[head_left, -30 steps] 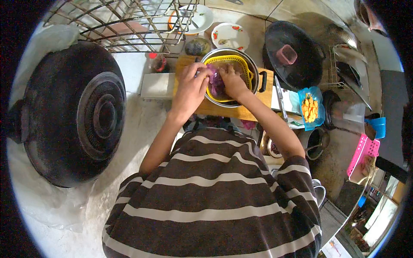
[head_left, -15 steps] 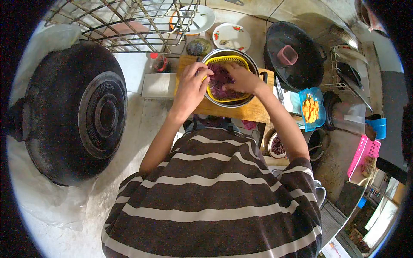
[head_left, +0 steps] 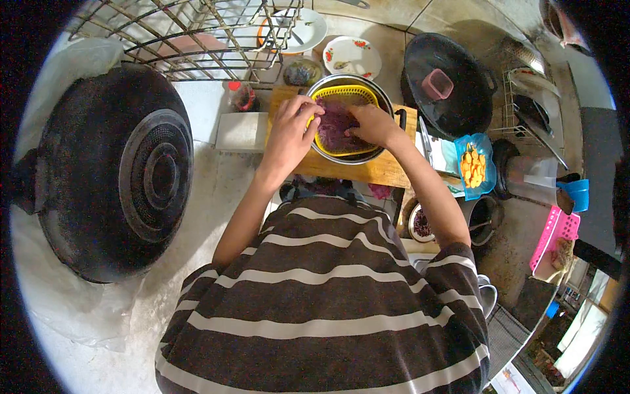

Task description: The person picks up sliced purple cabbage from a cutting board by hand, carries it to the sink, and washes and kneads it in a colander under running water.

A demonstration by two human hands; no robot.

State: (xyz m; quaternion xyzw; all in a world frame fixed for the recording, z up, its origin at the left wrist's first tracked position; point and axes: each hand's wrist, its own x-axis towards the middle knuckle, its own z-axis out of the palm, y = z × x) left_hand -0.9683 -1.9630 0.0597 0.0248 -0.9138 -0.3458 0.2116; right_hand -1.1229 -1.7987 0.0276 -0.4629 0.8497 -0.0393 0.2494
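A yellow basket point(head_left: 361, 91) sits inside a metal pot point(head_left: 380, 83) on a wooden board point(head_left: 387, 169). Dark purple shreds in liquid point(head_left: 336, 125) fill the basket. My left hand point(head_left: 295, 121) pinches the basket's left rim between fingers and thumb. Over the right part of the basket, my right hand point(head_left: 372, 126) has its fingertips down in the purple shreds. Its fingers are bent, and whether they grip any shreds is hidden.
A black wok point(head_left: 453, 118) with a pink container point(head_left: 438, 85) stands right of the pot. Beyond the pot are a floral plate point(head_left: 357, 52) and a wire rack point(head_left: 216, 39). A knife point(head_left: 426, 146) and blue dish of orange slices point(head_left: 474, 166) lie right. A large black pan point(head_left: 85, 164) is left.
My right hand has moved about within the basket, sweeping through the purple shreds, which now look more spread out. My left hand has stayed at the rim.
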